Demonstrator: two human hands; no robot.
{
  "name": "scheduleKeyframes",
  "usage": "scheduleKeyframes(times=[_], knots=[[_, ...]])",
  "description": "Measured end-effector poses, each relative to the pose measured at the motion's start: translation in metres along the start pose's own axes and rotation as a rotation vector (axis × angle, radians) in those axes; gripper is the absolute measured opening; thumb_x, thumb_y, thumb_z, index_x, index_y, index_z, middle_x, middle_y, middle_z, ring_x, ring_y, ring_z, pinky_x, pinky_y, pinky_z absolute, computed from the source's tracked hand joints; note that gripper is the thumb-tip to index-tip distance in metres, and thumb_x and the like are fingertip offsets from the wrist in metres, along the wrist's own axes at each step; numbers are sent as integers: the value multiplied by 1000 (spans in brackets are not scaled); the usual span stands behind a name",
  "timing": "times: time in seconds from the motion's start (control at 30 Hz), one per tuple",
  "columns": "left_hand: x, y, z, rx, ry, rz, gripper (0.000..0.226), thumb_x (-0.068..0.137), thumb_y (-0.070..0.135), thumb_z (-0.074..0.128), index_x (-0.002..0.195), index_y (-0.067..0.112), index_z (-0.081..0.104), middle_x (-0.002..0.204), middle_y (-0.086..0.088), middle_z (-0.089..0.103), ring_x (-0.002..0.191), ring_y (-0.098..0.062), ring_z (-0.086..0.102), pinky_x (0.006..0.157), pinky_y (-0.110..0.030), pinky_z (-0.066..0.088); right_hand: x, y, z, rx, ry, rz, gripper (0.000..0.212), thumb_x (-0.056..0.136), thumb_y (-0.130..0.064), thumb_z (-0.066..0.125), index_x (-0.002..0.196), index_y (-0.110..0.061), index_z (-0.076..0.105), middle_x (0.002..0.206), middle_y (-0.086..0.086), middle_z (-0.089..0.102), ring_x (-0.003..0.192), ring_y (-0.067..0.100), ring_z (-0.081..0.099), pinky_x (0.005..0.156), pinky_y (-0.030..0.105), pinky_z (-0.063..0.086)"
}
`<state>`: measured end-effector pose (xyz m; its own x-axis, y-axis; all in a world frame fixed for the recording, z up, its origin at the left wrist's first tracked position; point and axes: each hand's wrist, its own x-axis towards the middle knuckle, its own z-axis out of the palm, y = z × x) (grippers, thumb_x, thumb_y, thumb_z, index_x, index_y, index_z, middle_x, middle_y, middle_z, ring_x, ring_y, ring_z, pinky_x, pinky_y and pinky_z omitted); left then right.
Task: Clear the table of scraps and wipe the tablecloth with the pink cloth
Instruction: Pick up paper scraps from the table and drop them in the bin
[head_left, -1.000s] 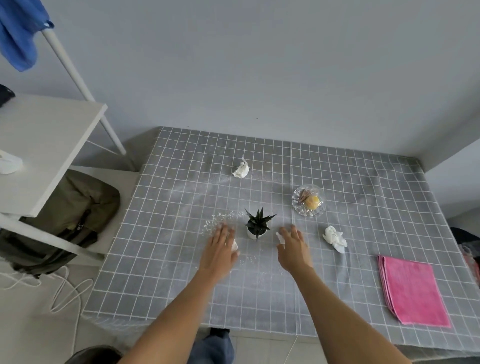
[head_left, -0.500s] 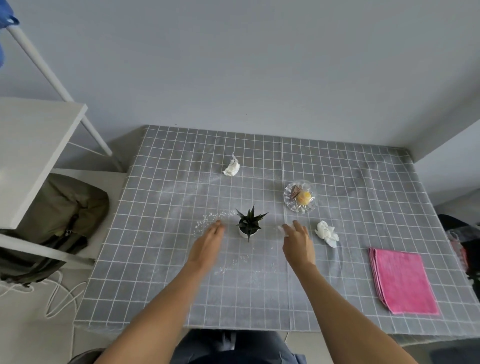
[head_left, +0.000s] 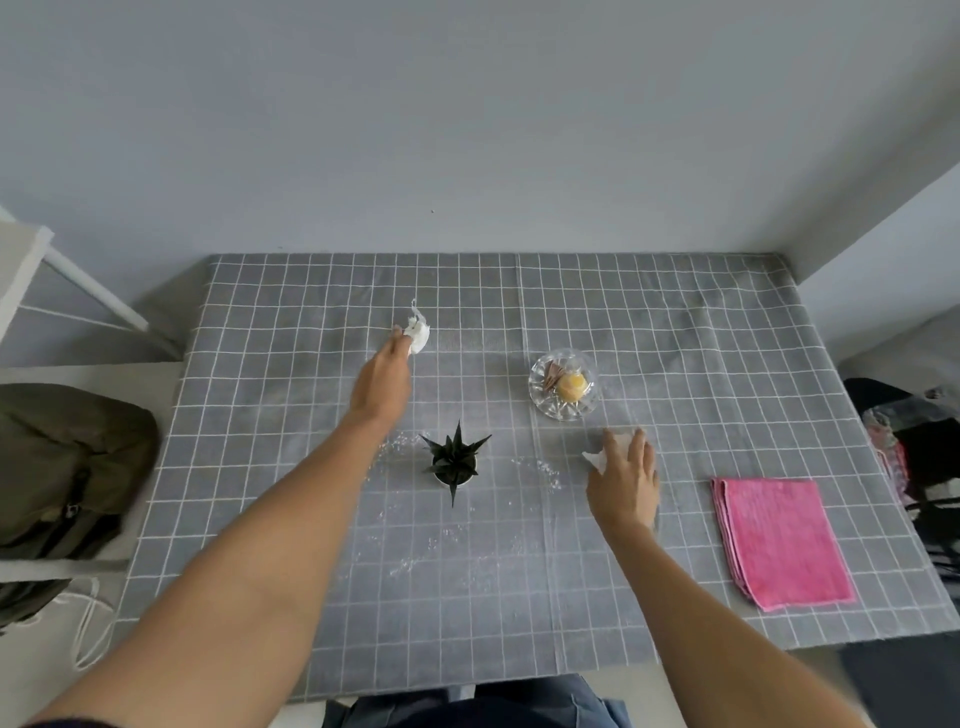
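Left hand (head_left: 383, 382) fingertips on far tissue wad (head_left: 418, 331), grasp unclear, right hand (head_left: 623, 480) spread flat over near tissue wad (head_left: 597, 457), pink cloth (head_left: 782, 540) untouched on tablecloth (head_left: 311, 415)

Fuzzy pink cloth (head_left: 784, 540), seemingly microfibre

Grey tablecloth (head_left: 675, 332) with a white grid covers the surface, lying flat with faint creases. Crumpled white tissue scrap (head_left: 418, 332) at far left-centre, touched by the fingertips of the left hand (head_left: 382, 384). Second white tissue scrap (head_left: 605, 451) right of centre, mostly hidden under the fingers of the right hand (head_left: 623, 483). Fine white crumbs (head_left: 545, 470) scattered across the near middle of the cloth. Pink cloth (head_left: 779, 540), folded into a rectangle, lies flat at near right, well apart from both hands.
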<state>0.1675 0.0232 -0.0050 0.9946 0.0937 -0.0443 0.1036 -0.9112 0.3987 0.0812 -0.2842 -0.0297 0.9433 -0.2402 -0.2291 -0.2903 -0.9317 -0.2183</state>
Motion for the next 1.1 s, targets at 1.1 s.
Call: scheduleKeyframes(times=[1.1], knots=[[23, -7, 15, 79, -167, 29, 78, 86, -20, 41, 151, 8, 7, 159, -15, -1, 141, -35, 25, 104, -43, 41, -2, 11, 25, 186, 116, -144, 55, 81, 16, 57, 131, -6, 53, 142, 27, 39, 128, 47, 39, 102, 61, 38]])
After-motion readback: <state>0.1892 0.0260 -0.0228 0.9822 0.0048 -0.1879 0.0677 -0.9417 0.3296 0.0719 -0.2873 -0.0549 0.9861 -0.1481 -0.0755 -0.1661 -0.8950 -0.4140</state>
